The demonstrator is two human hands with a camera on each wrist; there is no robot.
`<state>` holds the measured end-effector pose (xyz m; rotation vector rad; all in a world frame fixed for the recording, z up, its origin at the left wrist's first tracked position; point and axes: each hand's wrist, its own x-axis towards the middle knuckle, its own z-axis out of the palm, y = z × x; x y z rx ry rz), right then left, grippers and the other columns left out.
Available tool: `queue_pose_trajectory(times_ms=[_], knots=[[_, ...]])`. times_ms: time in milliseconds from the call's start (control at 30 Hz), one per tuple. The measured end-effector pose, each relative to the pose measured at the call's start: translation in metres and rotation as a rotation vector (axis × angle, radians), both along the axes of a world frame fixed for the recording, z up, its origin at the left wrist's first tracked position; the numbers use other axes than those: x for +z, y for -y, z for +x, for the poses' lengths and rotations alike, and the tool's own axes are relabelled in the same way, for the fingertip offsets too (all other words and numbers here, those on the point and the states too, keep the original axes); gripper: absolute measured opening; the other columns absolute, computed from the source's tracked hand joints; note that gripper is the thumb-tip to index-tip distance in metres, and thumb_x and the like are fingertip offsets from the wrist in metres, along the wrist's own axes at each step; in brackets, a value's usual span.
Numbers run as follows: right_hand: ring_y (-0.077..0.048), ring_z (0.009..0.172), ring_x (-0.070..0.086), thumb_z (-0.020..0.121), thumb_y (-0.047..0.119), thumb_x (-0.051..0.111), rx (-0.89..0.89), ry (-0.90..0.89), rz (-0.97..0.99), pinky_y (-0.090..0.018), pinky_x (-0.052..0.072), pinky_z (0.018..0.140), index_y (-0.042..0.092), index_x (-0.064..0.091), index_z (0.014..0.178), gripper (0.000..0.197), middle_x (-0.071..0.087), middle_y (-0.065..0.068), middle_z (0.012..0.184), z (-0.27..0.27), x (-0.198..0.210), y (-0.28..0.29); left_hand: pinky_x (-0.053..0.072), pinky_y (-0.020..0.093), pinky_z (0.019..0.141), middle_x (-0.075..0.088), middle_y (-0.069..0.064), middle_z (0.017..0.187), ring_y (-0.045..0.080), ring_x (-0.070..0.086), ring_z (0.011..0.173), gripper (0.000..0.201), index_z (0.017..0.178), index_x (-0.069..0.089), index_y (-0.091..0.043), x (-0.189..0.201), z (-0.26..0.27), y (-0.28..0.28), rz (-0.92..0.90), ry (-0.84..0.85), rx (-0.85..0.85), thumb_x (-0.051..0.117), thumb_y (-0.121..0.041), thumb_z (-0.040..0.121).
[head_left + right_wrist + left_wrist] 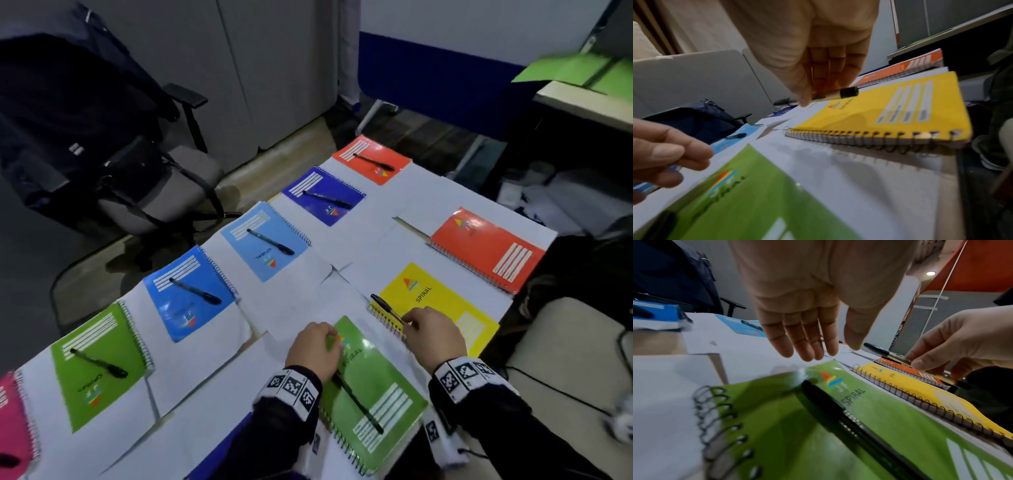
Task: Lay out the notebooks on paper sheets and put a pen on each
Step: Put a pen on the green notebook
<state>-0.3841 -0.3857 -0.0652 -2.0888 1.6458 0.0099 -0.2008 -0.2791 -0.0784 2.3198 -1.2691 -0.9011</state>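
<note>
My left hand (328,339) hovers open over the top of a near green notebook (373,380), holding nothing; its fingers (807,344) are straight. A black pen (358,404) lies along that notebook. My right hand (409,320) pinches a second black pen (386,306) just above the spiral edge of the yellow notebook (442,301). In the right wrist view that pen (846,92) sticks out from my fingertips over the yellow cover (890,110). An orange notebook (486,248) beyond it carries no pen. All notebooks lie on white paper sheets (291,301).
Along the table's left side runs a row of several notebooks, from orange (371,159) through blue (190,291) to pink (13,428), each with a pen on it. An office chair with a dark jacket (85,130) stands left. The table edge drops off at the right.
</note>
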Motion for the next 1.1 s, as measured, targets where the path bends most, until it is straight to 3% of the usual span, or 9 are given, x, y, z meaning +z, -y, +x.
queue_pose_trajectory(times_ms=[133,267,700,1100], knots=[[-0.025,0.104,0.057,0.093,0.021,0.051,-0.015,-0.034,0.047,-0.030,0.047,0.080,0.022,0.067,0.110,0.023,0.063,-0.003,0.113,-0.017,-0.011,0.017,0.042,0.030,0.100,0.053,0.002,0.127,0.019,0.053,0.116,0.035,0.122,0.060,-0.019,-0.005,-0.014,0.017,0.096,0.021,-0.084,0.055,-0.035,0.091],[-0.024,0.101,0.058,0.092,0.019,0.052,-0.028,-0.041,0.054,-0.028,0.048,0.076,0.021,0.066,0.107,0.021,0.065,-0.002,0.110,-0.025,-0.021,0.029,0.042,0.035,0.100,0.046,0.003,0.131,0.023,0.052,0.116,0.039,0.124,0.057,-0.020,-0.006,-0.020,0.025,0.228,0.111,-0.159,0.052,-0.040,0.091],[-0.023,0.099,0.058,0.092,0.019,0.053,0.008,-0.048,0.101,-0.030,0.049,0.076,0.022,0.063,0.107,0.018,0.060,-0.002,0.109,-0.032,-0.033,0.045,0.041,0.035,0.101,0.041,0.004,0.132,0.023,0.051,0.117,0.043,0.127,0.056,-0.021,-0.003,-0.025,0.037,0.337,0.191,-0.192,0.050,-0.045,0.092],[-0.018,0.095,0.059,0.090,0.042,0.055,-0.014,0.035,0.039,-0.026,0.044,0.070,0.023,0.058,0.109,0.028,0.060,0.003,0.110,-0.028,-0.011,0.040,0.043,0.034,0.099,0.042,0.006,0.131,0.024,0.055,0.114,0.044,0.125,0.058,-0.018,0.000,-0.023,0.042,0.359,0.147,-0.175,0.051,-0.046,0.091]])
